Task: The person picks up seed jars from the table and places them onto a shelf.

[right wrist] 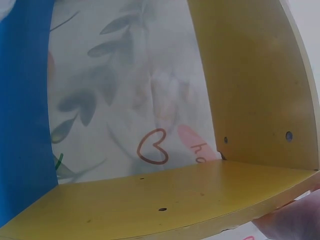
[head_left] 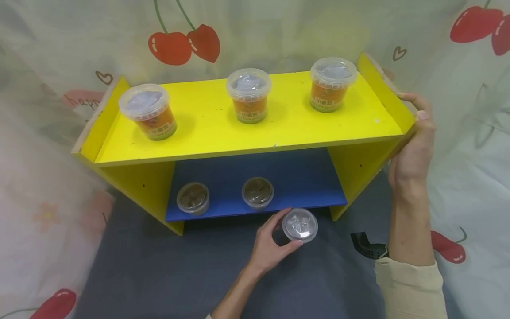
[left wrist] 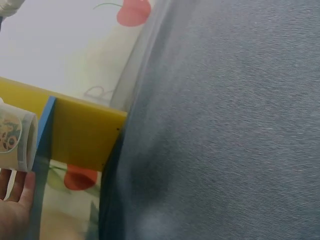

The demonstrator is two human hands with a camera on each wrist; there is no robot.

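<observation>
In the head view my left hand [head_left: 268,246] holds a small plastic cup [head_left: 300,225] with a clear lid, thumb on one side and fingers on the other. The cup is just in front of the lower blue shelf [head_left: 295,170]. The left wrist view shows its pale printed label [left wrist: 10,140] and part of my left hand [left wrist: 15,212]. My right hand [head_left: 414,148] grips the right side panel of the yellow and blue rack [head_left: 207,141]. In the right wrist view only a blurred part of my right hand [right wrist: 295,217] shows, by the panel's edge.
Three cups with orange labels, one at the left [head_left: 149,110], one in the middle [head_left: 249,95] and one at the right [head_left: 332,84], stand on the yellow top. Two brown-topped cups, left [head_left: 194,198] and right [head_left: 257,192], stand on the blue shelf. Grey cloth [head_left: 159,270] lies below; cherry-print sheeting [head_left: 279,31] hangs behind.
</observation>
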